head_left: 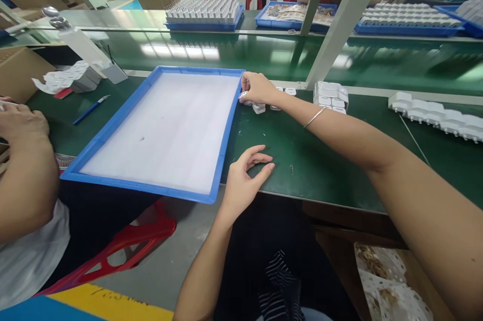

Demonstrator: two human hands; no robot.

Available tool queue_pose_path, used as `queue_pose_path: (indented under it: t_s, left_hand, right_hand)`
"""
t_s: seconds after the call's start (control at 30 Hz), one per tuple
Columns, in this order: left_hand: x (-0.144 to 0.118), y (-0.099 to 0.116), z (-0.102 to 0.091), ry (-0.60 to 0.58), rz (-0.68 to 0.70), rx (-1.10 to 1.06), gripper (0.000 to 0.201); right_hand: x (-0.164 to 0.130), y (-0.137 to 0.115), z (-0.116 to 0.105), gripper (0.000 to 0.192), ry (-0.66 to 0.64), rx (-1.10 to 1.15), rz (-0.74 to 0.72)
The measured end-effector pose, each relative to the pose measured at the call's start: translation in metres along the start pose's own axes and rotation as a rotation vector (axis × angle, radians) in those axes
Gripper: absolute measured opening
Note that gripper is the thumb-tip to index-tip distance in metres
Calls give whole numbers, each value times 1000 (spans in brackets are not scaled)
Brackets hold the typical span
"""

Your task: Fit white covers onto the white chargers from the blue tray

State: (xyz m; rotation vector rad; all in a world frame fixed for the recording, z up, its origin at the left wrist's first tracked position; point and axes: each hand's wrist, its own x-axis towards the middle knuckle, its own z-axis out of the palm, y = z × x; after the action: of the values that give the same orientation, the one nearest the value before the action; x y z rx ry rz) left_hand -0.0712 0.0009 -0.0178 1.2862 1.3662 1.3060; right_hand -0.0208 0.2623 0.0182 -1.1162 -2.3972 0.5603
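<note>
My right hand [258, 88] reaches to the far right corner of a blue-rimmed tray [222, 160] lined with a white sheet. Its thumb and fingers are pinched together; a bit of white shows at the tips, too small to name. Small white plastic pieces [259, 108] lie on the green table right under and beside this hand. Closer to me, my left hand [247, 177] hovers by the table's front edge, fingers curved and apart from the thumb, with nothing in it. The tray's near edge sticks out past the table.
A stack of white blocks [331, 96] and a row of white parts [433, 114] are to the right. On the left are a blue pen-like tool [90, 109], white strips [81, 77] and another person's arm [26, 160]. A slanted metal post [339, 24] rises behind.
</note>
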Motion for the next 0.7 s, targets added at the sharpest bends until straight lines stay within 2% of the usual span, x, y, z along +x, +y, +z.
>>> queue_pose_path:
  t_s: [0.13,0.23,0.33,0.43,0.57,0.7]
  left_hand:
    - [0,0,0,4,-11,1,38]
    - [0,0,0,-2,-15,-17,39]
    - [0,0,-1,-4,-16,-23,39]
    - [1,2,0,7,-24,-16,38]
    - [8,4,3,14,-29,6,36]
    - [17,3,8,20,-10,61,36]
  right_hand:
    - [-2,-2,-7,27,11,9,9]
    - [-12,-2,-23,32,54,49,-8]
    - [-37,1,-43,38,107,118,-15]
    - [-77,9,-54,33,156,158,1]
    - [-122,26,-52,19,160,135,57]
    - [-137,43,-44,20,148,106,107]
